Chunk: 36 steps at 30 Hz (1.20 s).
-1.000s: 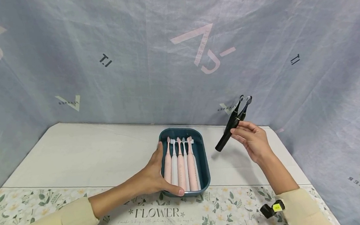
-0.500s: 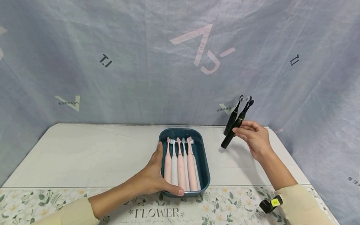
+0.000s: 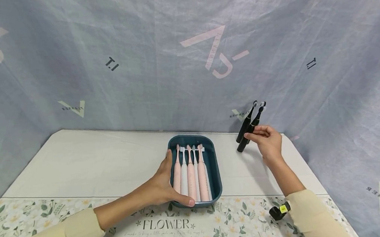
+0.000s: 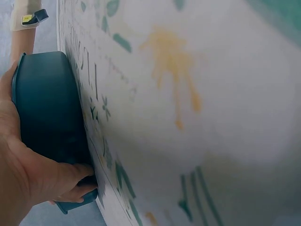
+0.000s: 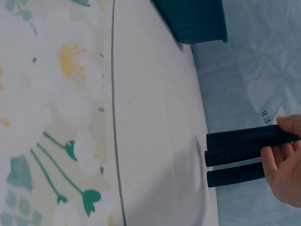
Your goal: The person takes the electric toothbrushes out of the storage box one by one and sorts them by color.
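My left hand (image 3: 166, 184) grips the near left side of a dark teal bin (image 3: 217, 191), thumb over its front rim. Pink electric toothbrushes (image 3: 190, 178) and white electric toothbrushes (image 3: 183, 179) lie side by side in it, heads toward the back. In the left wrist view, fingers curl around the end of the bin (image 4: 47, 99). At the back right, my right hand (image 3: 268, 141) pinches a black electric toothbrush (image 3: 243, 144), head up, its base close to the table. Another black electric toothbrush (image 3: 243, 129) stands upright behind it. The right wrist view shows three black handles (image 5: 235, 178) close together, the hand partly covering them.
The table has a white back strip (image 3: 111, 151) and a floral front part (image 3: 240, 223) printed with FLOWER. A grey-blue patterned curtain (image 3: 137, 63) rises right behind and at both sides. Dark wrist straps (image 3: 279, 211) sit at my cuffs.
My right hand has brought the black toothbrush up beside the standing black ones, its base moving right and back and its handle turning steeper. The left hand and bin have stayed put.
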Each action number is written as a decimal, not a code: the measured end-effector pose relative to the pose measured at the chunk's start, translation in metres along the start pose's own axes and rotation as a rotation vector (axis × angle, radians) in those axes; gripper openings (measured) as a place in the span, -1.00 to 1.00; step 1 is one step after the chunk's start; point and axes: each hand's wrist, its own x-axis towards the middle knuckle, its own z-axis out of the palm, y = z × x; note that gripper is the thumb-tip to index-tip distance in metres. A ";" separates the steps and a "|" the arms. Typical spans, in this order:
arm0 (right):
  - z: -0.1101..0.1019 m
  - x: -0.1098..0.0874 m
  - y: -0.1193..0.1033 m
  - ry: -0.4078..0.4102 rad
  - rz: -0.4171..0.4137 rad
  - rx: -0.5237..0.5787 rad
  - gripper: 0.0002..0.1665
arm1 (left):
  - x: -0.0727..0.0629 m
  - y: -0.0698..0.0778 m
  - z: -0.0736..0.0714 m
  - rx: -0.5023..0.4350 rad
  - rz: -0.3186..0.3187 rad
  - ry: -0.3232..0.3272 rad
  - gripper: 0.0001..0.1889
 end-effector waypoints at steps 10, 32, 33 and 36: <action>0.010 0.005 0.002 0.125 -0.051 -0.087 -0.55 | 0.001 0.000 0.001 0.010 -0.008 0.006 0.91; 0.018 0.010 0.007 0.222 -0.043 -0.102 -0.57 | 0.001 0.000 0.001 0.012 -0.020 0.008 0.91; 0.019 0.010 0.008 0.222 -0.044 -0.101 -0.57 | 0.001 0.000 0.001 0.013 -0.018 0.009 0.91; 0.020 0.011 0.009 0.222 -0.045 -0.098 -0.58 | 0.001 -0.001 0.001 0.015 -0.017 0.009 0.92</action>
